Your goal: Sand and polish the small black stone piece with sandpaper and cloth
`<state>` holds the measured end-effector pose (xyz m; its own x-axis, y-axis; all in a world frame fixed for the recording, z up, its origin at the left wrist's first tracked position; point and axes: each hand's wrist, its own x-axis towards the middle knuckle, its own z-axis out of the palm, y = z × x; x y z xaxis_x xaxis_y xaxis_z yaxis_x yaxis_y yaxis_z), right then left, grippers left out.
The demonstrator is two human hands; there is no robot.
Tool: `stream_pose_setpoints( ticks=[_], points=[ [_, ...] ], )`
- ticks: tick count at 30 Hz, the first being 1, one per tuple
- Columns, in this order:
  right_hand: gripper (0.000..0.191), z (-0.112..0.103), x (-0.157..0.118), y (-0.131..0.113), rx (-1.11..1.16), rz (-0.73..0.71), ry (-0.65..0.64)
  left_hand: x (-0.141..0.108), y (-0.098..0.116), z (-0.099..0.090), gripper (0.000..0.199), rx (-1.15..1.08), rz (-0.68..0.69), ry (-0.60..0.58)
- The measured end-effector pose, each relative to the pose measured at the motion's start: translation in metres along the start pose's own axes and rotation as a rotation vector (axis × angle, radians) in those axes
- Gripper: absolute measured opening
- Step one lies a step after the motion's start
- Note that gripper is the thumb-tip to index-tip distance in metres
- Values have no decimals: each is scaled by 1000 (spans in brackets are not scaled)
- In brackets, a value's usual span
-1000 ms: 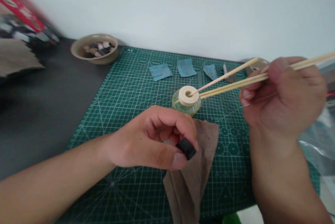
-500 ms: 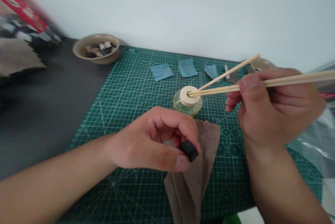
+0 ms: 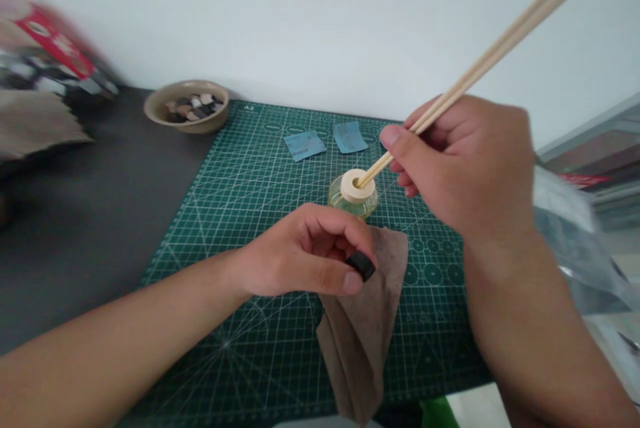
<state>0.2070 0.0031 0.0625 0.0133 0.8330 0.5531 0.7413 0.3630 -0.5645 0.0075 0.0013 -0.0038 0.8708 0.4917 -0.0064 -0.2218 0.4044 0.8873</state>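
Note:
My right hand (image 3: 470, 161) pinches a small bundle of pale wooden reed sticks (image 3: 480, 71) between thumb and fingers. Their lower ends reach into the hole of a round, cream-coloured wooden lid (image 3: 351, 193). That lid tops a squat glass jar (image 3: 339, 201) with yellowish liquid in it, standing on the green cutting mat. In front of the jar, my left hand (image 3: 295, 261) is closed on a small black block (image 3: 361, 266), held between thumb and forefinger. Beneath that hand lies a crumpled brown paper towel (image 3: 363, 321). The other fingers of my left hand curl out of sight.
Two blue paper pieces (image 3: 305, 145) lie behind the jar on the cutting mat (image 3: 200, 215). A beige bowl (image 3: 200, 127) of small dark and light stones stands at the back left. A clear plastic bag (image 3: 575, 241) is on the right, a red-labelled pack (image 3: 57, 41) far left.
My right hand has moved left and tilted the reeds from nearly level to steeply upright. The reed that stood apart now lines up with the others. My left hand still holds the black block.

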Motion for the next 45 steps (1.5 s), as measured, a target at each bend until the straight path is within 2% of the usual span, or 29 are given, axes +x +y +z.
stream_pose_setpoints(
  ticks=[2,7,11,17,19,22,26,30,32,38,41,45],
  points=[
    [26,6,6,-4,-56,19,-71,1,-1,0,16,-8,7,-1],
    [23,23,9,-7,-211,74,-345,1,-3,1,17,31,15,-4],
    [17,24,7,-7,-243,99,-366,1,-3,3,17,56,6,-12],
    [16,25,8,-6,-177,121,-387,1,-3,3,17,54,-5,-2],
    [16,24,8,-7,-160,108,-360,1,-2,3,16,52,-3,-2],
    [19,17,7,-9,-98,89,-229,1,-2,3,15,49,-2,-9],
    [23,2,3,-10,52,81,59,2,-2,2,15,49,13,-1],
    [16,-2,-5,0,255,63,451,5,-3,-2,15,43,20,36],
    [13,0,-9,10,393,68,519,6,-4,-4,14,69,26,86],
    [17,6,-27,35,774,377,443,8,-10,-10,14,181,173,274],
    [17,11,-34,43,899,506,424,8,-12,-11,14,216,219,297],
    [17,15,-39,52,1009,576,381,7,-11,-10,14,255,244,286]
  ],
)
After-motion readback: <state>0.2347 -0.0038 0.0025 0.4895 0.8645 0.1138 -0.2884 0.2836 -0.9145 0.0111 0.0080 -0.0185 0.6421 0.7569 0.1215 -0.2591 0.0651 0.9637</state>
